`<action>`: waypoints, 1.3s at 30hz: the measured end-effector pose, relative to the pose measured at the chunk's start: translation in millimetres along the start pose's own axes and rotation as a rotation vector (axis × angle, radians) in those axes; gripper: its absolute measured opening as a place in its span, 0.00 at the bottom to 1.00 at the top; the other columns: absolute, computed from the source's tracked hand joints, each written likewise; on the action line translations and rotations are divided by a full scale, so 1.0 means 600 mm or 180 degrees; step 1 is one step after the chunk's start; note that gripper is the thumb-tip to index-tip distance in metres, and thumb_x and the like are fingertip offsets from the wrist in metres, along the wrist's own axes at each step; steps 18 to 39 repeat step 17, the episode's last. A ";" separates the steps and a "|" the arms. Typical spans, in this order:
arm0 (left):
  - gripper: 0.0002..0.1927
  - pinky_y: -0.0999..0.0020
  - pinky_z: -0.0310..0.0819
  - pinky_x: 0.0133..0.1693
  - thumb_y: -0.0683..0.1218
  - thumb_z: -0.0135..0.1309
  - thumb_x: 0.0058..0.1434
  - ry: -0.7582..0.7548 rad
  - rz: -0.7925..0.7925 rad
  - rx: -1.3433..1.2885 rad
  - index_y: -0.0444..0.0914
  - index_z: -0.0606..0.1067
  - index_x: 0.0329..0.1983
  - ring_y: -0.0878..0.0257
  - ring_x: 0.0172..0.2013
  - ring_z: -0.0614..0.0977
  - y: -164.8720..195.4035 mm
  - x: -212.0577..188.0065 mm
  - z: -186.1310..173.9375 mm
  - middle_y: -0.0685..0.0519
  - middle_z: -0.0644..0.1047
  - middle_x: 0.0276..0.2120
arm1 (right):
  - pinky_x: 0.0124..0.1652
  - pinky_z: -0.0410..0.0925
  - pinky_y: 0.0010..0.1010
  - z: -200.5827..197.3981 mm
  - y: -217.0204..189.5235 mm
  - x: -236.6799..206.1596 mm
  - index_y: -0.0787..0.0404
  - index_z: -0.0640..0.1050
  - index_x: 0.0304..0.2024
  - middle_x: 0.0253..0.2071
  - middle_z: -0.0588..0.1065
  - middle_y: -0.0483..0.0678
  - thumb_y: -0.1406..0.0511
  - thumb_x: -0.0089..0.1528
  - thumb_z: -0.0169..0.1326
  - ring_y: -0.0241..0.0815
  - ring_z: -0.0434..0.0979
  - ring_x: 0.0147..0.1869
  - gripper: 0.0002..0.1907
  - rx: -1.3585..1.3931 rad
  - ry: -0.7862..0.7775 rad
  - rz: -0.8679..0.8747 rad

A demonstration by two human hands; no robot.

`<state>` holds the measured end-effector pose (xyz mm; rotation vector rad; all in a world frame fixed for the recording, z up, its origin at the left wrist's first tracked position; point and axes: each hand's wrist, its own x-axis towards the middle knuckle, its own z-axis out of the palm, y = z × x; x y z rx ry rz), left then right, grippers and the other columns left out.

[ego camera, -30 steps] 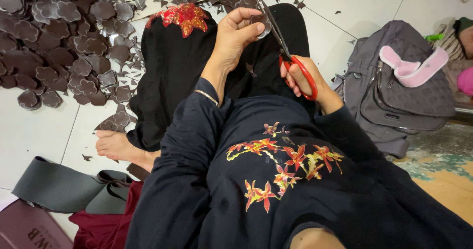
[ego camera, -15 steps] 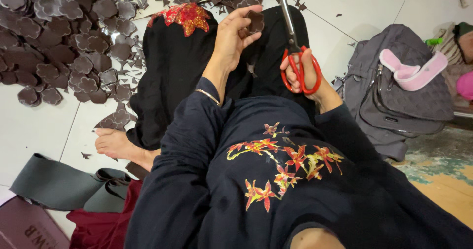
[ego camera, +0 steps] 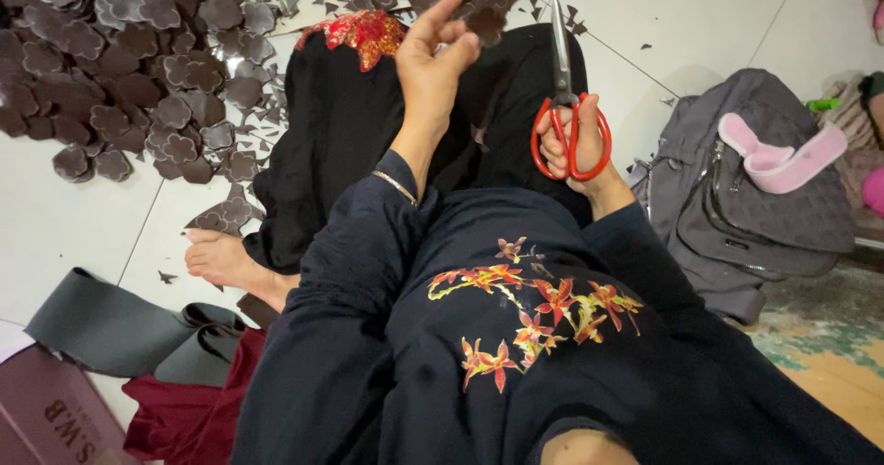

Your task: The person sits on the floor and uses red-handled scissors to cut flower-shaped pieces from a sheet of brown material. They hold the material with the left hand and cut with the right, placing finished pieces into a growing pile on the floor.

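Note:
My right hand (ego camera: 575, 147) grips red-handled scissors (ego camera: 564, 69), blades closed and pointing up, away from me. My left hand (ego camera: 431, 55) is stretched forward over my black-clothed lap, pinching a small dark brown cut piece (ego camera: 482, 21) between fingertips, index finger raised. A heap of dark brown flower-shaped cut pieces (ego camera: 129, 69) covers the white tiled floor beyond and left of my knees. My bare foot (ego camera: 221, 258) rests on the floor at the left.
A grey bag (ego camera: 737, 207) with a pink slipper (ego camera: 783, 156) on it lies at the right. Grey sheet material (ego camera: 110, 327), a dark red cloth (ego camera: 184, 410) and a maroon box (ego camera: 46, 414) lie at the lower left. Small scraps (ego camera: 543, 9) dot the tiles ahead.
The scissors have come off the brown piece and swung upright to the right. My left hand has moved forward with the cut piece in its fingertips.

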<state>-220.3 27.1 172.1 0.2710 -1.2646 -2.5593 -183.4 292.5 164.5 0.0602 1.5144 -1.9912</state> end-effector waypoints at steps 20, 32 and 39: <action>0.34 0.66 0.74 0.39 0.27 0.52 0.53 0.1718 0.1771 0.0260 0.36 0.69 0.65 0.55 0.49 0.81 0.130 0.069 -0.230 0.44 0.77 0.56 | 0.17 0.55 0.23 0.002 -0.002 -0.002 0.63 0.73 0.39 0.21 0.60 0.41 0.29 0.64 0.33 0.31 0.57 0.17 0.44 0.0102 0.0043 0.0078; 0.34 0.66 0.74 0.39 0.27 0.52 0.53 0.1718 0.1771 0.0260 0.36 0.69 0.65 0.55 0.49 0.81 0.130 0.069 -0.230 0.44 0.77 0.56 | 0.17 0.55 0.23 0.002 -0.002 -0.002 0.63 0.73 0.39 0.21 0.60 0.41 0.29 0.64 0.33 0.31 0.57 0.17 0.44 0.0102 0.0043 0.0078; 0.34 0.66 0.74 0.39 0.27 0.52 0.53 0.1718 0.1771 0.0260 0.36 0.69 0.65 0.55 0.49 0.81 0.130 0.069 -0.230 0.44 0.77 0.56 | 0.17 0.55 0.23 0.002 -0.002 -0.002 0.63 0.73 0.39 0.21 0.60 0.41 0.29 0.64 0.33 0.31 0.57 0.17 0.44 0.0102 0.0043 0.0078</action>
